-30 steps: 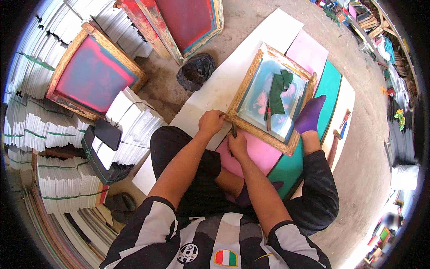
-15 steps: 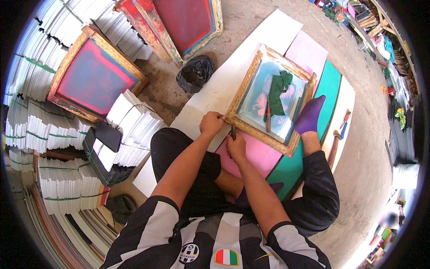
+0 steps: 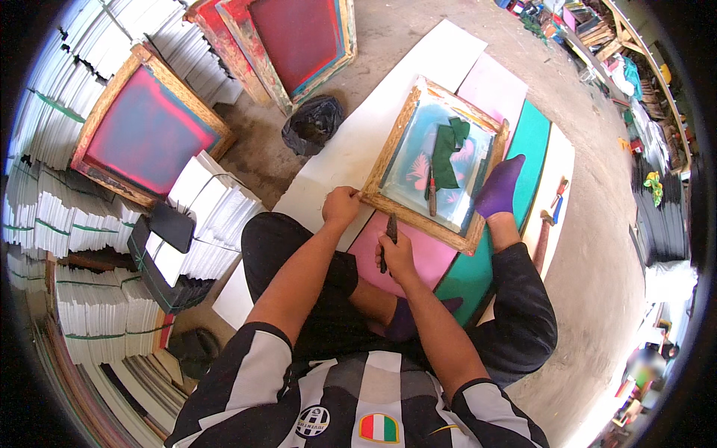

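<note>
Head view showed us our right hand (image 3: 396, 250) wrapped around a dark tool (image 3: 392, 222), its tip just beside the wooden-framed screen (image 3: 418, 220) lying on coloured sheets (image 3: 433, 258). Our left hand (image 3: 341, 207) curled at the screen's near-left corner, though whether it pinched the wood we could not tell; a slipping tool, we judged, could have gouged the screen's edge.

Dark tool (image 3: 392, 226) partly hidden in right grip (image 3: 396, 252), left grip (image 3: 342, 207) perhaps touching wooden frame (image 3: 418, 222), contact too small to tell, red screen (image 3: 299, 41) cut off above
</note>
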`<state>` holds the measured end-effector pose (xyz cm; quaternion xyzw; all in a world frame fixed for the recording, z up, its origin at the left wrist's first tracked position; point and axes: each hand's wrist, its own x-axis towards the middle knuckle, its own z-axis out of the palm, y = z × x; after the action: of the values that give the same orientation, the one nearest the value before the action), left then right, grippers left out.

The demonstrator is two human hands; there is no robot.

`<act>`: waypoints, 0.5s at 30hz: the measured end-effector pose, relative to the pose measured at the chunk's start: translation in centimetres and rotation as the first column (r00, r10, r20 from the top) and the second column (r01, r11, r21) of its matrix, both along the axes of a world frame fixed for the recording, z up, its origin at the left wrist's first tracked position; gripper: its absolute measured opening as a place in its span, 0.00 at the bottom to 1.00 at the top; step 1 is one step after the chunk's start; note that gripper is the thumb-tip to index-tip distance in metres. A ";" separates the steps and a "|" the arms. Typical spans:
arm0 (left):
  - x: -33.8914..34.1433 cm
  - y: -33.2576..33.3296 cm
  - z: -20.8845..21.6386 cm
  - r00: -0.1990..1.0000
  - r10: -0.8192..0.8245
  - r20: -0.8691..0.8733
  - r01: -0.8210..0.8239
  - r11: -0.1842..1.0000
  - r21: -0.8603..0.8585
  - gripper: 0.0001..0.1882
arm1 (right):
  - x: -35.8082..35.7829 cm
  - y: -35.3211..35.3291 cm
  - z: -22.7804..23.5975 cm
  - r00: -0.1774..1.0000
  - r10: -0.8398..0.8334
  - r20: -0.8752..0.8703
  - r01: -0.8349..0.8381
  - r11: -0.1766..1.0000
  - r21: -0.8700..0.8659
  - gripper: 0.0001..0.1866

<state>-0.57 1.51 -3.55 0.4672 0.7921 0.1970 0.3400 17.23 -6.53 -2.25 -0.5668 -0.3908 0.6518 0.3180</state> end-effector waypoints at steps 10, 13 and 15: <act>-3.0 -1.2 6.9 0.796 -0.601 0.079 0.532 0.755 0.382 0.11 | -1.0 1.2 2.1 0.978 0.192 -0.078 -0.194 0.981 -0.017 0.10; -4.6 -1.8 7.5 0.706 -0.682 -0.191 0.695 0.613 0.376 0.09 | -1.8 1.4 2.2 0.959 0.279 -0.057 -0.281 0.959 -0.026 0.09; -5.3 -2.0 7.9 0.659 -0.681 -0.319 0.752 0.589 0.296 0.09 | -2.2 1.6 1.8 0.934 0.356 -0.025 -0.356 0.934 -0.017 0.09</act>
<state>-5.86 -0.48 4.31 0.8214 0.5028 0.1603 0.2166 15.03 -4.90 -0.46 -0.4828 -0.4766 0.7088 0.1930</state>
